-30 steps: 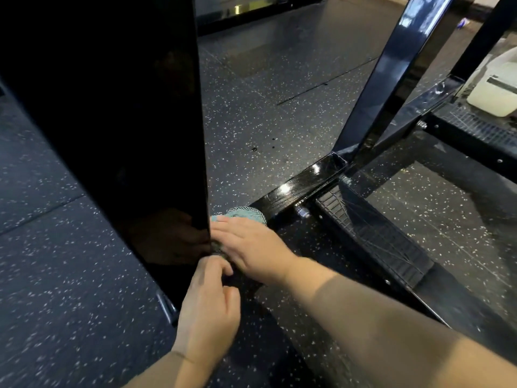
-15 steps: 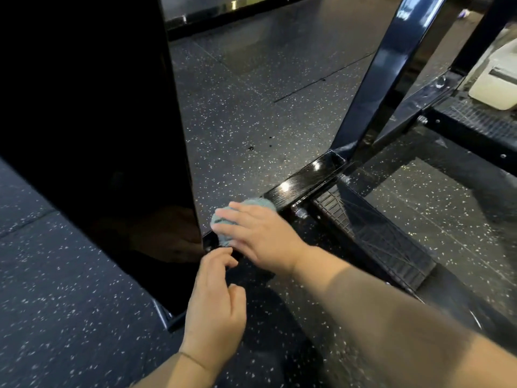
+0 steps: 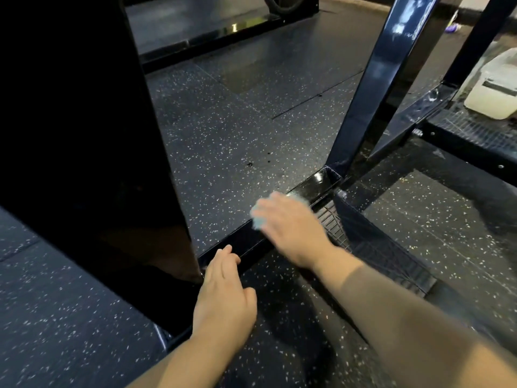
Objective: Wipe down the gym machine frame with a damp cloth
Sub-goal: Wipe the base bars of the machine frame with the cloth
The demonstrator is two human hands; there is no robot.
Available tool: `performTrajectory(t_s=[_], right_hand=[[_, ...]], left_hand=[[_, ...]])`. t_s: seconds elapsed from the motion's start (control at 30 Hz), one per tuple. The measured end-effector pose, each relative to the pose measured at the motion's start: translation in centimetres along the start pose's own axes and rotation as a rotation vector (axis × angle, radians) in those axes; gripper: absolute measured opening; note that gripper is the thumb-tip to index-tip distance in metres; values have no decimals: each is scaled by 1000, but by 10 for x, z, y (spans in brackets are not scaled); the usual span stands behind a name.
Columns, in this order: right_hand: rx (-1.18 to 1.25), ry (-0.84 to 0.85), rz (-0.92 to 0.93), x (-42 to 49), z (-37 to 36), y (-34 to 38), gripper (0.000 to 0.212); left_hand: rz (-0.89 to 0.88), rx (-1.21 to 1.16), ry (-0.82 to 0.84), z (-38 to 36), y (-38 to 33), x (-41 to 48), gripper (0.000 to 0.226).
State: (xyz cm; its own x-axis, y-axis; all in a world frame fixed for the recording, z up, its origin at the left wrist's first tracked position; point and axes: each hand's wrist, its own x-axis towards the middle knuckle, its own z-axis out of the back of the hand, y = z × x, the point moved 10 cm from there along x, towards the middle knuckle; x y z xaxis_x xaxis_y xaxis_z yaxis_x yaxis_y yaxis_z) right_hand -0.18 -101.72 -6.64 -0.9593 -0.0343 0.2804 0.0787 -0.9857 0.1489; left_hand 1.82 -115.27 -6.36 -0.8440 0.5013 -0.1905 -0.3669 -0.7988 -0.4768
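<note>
Speckled rubber gym floor (image 3: pixel 223 130), dim light, black glossy machine all around. Cloth (image 3: pixel 258 222) is small, blue-green, mostly hidden under the right hand (image 3: pixel 291 228), sitting on the low frame bar (image 3: pixel 240 245) about midway between the wide black panel (image 3: pixel 84 135) and the slanted post (image 3: pixel 377 79). Right hand is motion-blurred; fingers look laid out flat on top of the cloth, pressing it down rather than pinching it. Left hand (image 3: pixel 223 298) holds nothing, fingers straight, tips resting on the bar just beside the panel's lower corner, likely as a brace. Handling guess: cloth is light, soft and limp, will bunch if pushed by one edge, so a flat palm over its middle is the right hold. Bar is rigid painted steel, slick when wet, nothing fragile; corners and bolt heads near the mesh step (image 3: pixel 335 228) could snag the fabric. Only container visible: white plastic jug (image 3: pixel 495 88) on the grid platform at far right, well apart from both hands. Can't tell what's inside or how full.
</note>
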Motion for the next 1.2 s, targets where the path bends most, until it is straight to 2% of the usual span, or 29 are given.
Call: performTrajectory(t_s=[0.03,0.1,0.17,0.23,0.3,0.37,0.43,0.5,0.57,0.63,0.7,0.77,0.8,0.83,0.9,0.97,1.0,1.03,1.1,1.13,1.2], right_hand=[[-66,-1,-122,2,4,-33,19],[-80,-77,-349,-2,17,-82,34],[-123,-104,-476,-9,16,-72,39],[-70,-100,-397,-22,-7,-4,44],[37,-122,-205,-40,-31,70,55],[89,-126,-167,-48,-43,77,58],[58,-191,-283,-39,-25,38,53],[105,-139,-476,-30,-14,-4,58],[156,-134,-540,-28,-14,-4,62],[145,-104,-459,-29,-24,30,56],[99,-120,-225,-31,-28,68,46],[-10,-54,-52,-19,-16,60,41],[-109,-27,-44,-11,-7,41,39],[-170,-14,-115,-6,3,12,37],[-245,-52,-357,-5,19,-65,44],[-242,44,-543,-9,20,-118,44],[-207,40,-570,-7,22,-120,40],[-163,21,-531,-1,23,-102,38],[-122,3,-290,7,21,-32,30],[-11,-1,-193,2,9,-2,27],[207,-4,-96,-4,0,22,40]], left_hand=[[-5,9,16,0,-1,-1,48],[-9,47,37,0,-3,-2,46],[-12,86,37,-1,-5,-1,46],[-5,91,15,-1,-4,2,44],[1,48,-25,2,-2,3,36],[2,-14,-54,8,-3,1,23],[-15,-25,-47,9,-5,1,30],[-12,-2,-39,9,-3,2,39],[2,10,-34,7,-1,1,40],[5,-4,-32,6,-1,2,36],[11,-43,-46,11,-2,2,23],[-9,-42,-48,14,-5,3,25],[-16,-33,-41,14,-6,2,30],[-14,-27,-33,14,-5,2,32],[4,-22,-26,16,-5,2,33],[18,-7,-39,17,-6,4,34],[31,-2,-46,18,-5,6,36],[47,0,-52,16,-4,7,38],[72,20,-61,13,-5,10,42],[70,31,-74,11,-9,12,41],[51,15,-113,10,-17,18,35]])
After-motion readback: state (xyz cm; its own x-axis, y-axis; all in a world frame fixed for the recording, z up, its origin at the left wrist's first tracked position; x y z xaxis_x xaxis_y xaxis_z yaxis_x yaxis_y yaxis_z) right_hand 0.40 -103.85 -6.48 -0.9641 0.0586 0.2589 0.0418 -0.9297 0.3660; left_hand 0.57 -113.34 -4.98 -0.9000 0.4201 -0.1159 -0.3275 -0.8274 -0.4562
